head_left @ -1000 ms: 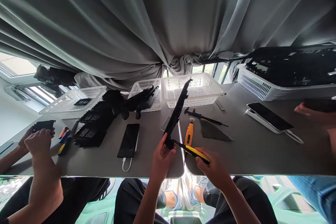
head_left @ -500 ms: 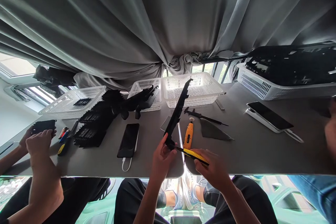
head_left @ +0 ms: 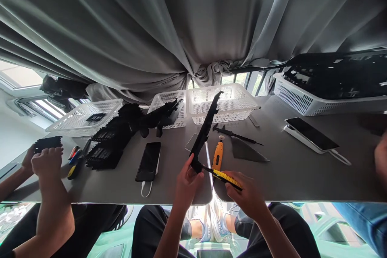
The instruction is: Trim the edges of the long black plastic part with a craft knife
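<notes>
My left hand (head_left: 188,183) is closed around the lower end of a long black plastic part (head_left: 206,129), which tilts up and away over the table. In my right hand (head_left: 246,195) is a yellow-and-black utility knife (head_left: 227,179), its blade end touching or very near the part's lower end; exact contact cannot be made out. Just beyond the knife lies an orange rotary tool (head_left: 217,155) with a small disc on its tip. Behind it are a black caliper (head_left: 232,133) and a dark triangular sheet (head_left: 248,151).
White baskets (head_left: 223,117) line the table's back. Left of me lie a phone (head_left: 148,162) with a white cable and a stack of black plastic parts (head_left: 105,151). A co-worker's hands (head_left: 48,161) hold a black part. Another phone (head_left: 313,133) rests at the right.
My hands and the long part stay almost where they were, with only a tiny shift of the knife. The co-worker's hands at the left have moved slightly.
</notes>
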The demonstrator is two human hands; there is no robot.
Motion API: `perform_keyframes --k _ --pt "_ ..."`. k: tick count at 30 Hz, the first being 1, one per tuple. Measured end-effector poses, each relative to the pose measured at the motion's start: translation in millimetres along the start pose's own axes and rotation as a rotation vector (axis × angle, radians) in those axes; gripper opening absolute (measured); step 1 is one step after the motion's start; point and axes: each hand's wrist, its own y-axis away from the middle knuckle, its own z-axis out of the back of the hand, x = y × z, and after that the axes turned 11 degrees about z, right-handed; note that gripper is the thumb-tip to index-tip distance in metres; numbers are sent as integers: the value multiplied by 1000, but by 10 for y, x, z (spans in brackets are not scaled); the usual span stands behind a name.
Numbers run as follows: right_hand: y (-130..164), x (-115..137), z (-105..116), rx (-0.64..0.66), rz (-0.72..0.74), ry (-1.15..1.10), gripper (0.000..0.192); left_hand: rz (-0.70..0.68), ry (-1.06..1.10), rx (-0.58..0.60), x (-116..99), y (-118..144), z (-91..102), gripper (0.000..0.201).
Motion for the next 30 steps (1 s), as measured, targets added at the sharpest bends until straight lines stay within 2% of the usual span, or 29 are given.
perform_keyframes --k 8,14,20,30 --pt "-25 26 22 -9 -25 11 35 -47 3 -21 8 -7 15 70" --pt "-59 96 60 27 -23 -8 37 -65 68 -22 8 -13 -15 76" --pt "-66 104 59 -11 -63 -16 37 -62 92 -28 17 -30 -15 68" --pt "-62 87 56 -17 -37 15 37 -25 127 -4 9 -24 0 74"
